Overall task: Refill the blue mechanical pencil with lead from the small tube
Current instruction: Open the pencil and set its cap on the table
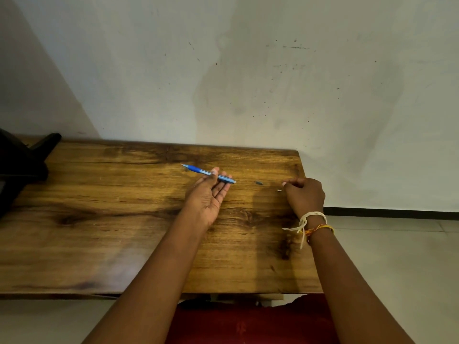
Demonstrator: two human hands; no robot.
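Now pencil [208, 173] across left hand [211, 192].

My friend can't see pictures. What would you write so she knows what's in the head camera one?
A person's left hand holds a blue mechanical pencil over a wooden table, tip pointing left. The right hand, with threads tied round its wrist, rests curled near the table's right edge, beside a tiny white piece and a small dark piece. A pale wall stands behind.

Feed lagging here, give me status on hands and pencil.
Left hand palm up, holding blue mechanical pencil under thumb. Right hand curled on wooden table beside tiny white piece. Small dark piece lying between hands.
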